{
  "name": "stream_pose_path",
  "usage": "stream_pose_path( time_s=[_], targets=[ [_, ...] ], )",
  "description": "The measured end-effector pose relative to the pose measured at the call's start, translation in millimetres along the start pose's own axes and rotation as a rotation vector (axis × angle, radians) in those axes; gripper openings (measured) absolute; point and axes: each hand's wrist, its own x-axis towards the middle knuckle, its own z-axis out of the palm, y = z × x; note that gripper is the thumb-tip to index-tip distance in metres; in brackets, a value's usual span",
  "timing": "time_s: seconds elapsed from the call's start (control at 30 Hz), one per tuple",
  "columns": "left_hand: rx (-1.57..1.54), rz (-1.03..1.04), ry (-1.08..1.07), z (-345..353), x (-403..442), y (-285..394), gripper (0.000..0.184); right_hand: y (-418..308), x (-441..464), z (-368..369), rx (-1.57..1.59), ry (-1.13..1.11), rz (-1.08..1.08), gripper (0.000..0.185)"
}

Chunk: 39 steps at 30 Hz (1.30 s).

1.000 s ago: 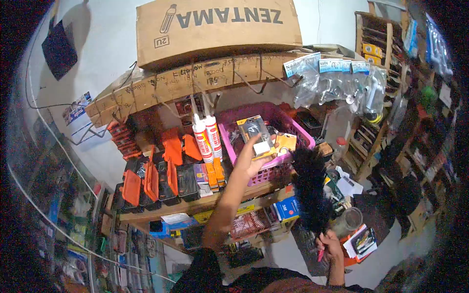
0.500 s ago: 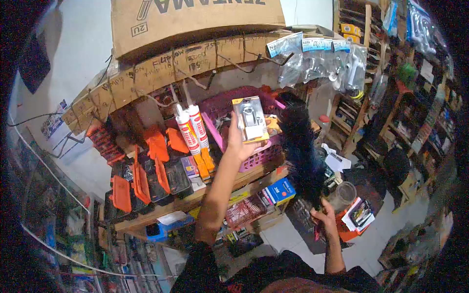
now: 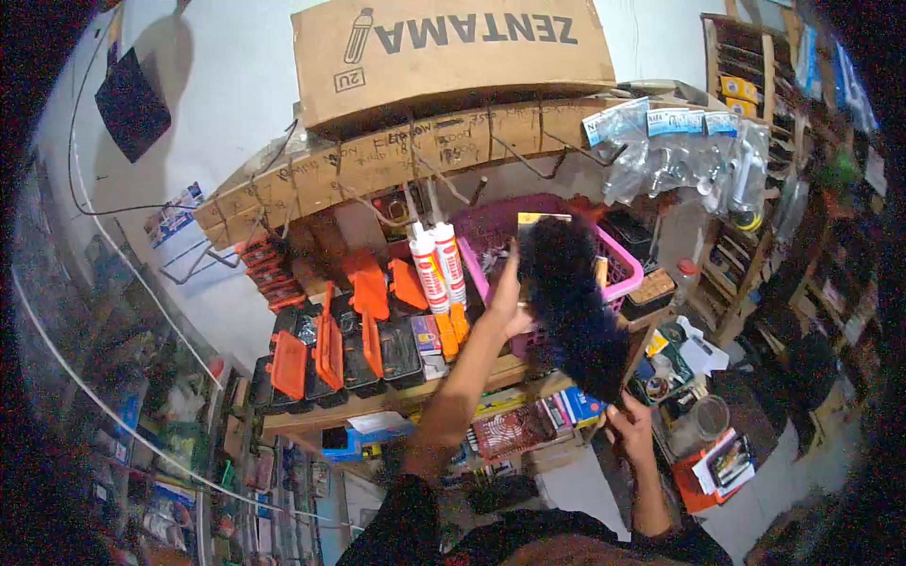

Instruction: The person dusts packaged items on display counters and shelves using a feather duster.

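Two grips: left hand [image 3: 507,307] curled on a mostly hidden pack [image 3: 544,218] before the pink basket [image 3: 618,257], right hand [image 3: 630,426] closed round the duster [image 3: 573,307]. I judge: dusting step; next move calls for steady left hold.

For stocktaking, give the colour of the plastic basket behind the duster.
The plastic basket is pink, purplish inside; the head view shows it best.

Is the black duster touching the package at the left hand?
Cannot tell. The head view shows the duster in front of the package at the left hand, hiding most of it; neither contact nor gap shows plainly.
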Motion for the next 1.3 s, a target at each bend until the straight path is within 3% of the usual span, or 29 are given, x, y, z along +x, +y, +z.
stream_pose_path(
  time_s=[0.07,0.13,0.17,0.23,0.27,0.3,0.4,0.47,0.53,0.6,0.7,0.8,0.93,0.97,1.23,1.3],
  targets=[
    [-0.021,0.007,-0.044,10.7,2.3,0.3,0.065,52.2,24.2,-24.1,-0.241,0.028,-0.144,0.024],
    [-0.042,-0.024,-0.134,-16.2,19.7,-6.1,0.060,2.3,25.7,-14.9,-0.223,-0.148,-0.137,0.022],
    [0.489,0.202,-0.150,-15.2,17.6,-9.6,0.060,-5.7,26.4,-9.5,-0.228,-0.104,-0.218,0.021],
    [0.487,0.177,-0.152,-13.9,16.5,-7.8,0.060,0.9,37.6,-15.7,-0.193,-0.040,-0.205,0.019],
    [-0.047,-0.074,-0.134,-3.8,12.1,-3.5,0.059,-1.0,42.1,-14.8,-0.173,-0.009,-0.199,0.019],
    [0.004,0.025,0.001,3.0,11.8,-2.4,0.059,-8.7,39.9,-9.0,-0.210,0.078,-0.299,0.017],
    [-0.107,-0.073,-0.078,-18.6,17.1,-10.8,0.049,-14.2,47.7,-17.6,-0.221,-0.058,-0.240,0.018],
    [0.064,0.013,0.013,-23.5,24.5,-11.0,0.054,1.2,61.4,-28.3,-0.213,-0.001,-0.236,0.018],
    [-0.029,0.080,0.037,9.9,12.8,-2.8,0.041,3.6,69.4,-31.6,-0.210,-0.033,-0.211,0.019],
    [-0.039,0.054,-0.009,-31.8,26.2,-8.0,0.042,-5.7,67.8,-34.1,-0.215,-0.144,-0.163,0.019],
    [-0.022,0.039,-0.041,-49.0,24.8,-14.8,0.048,-11.7,72.1,-28.7,-0.223,-0.109,-0.195,0.023],
    [0.049,0.155,0.131,-3.9,11.9,-9.2,0.050,-13.7,79.4,-19.5,-0.215,-0.086,-0.211,0.024],
    [-0.012,0.061,-0.100,-19.2,10.1,-7.6,0.058,7.3,93.6,-20.6,-0.166,-0.171,-0.273,0.027],
    [0.082,0.097,0.038,-17.1,12.3,-9.1,0.061,4.2,93.6,-18.7,-0.162,-0.132,-0.263,0.026],
    [0.113,0.101,-0.009,-22.9,23.9,-6.9,0.055,-2.6,113.0,-5.3,-0.121,-0.018,-0.217,0.025],
    [0.134,0.158,0.066,-1.0,17.5,-6.4,0.054,-15.8,120.4,2.2,-0.138,-0.028,-0.226,0.025]
  ],
)
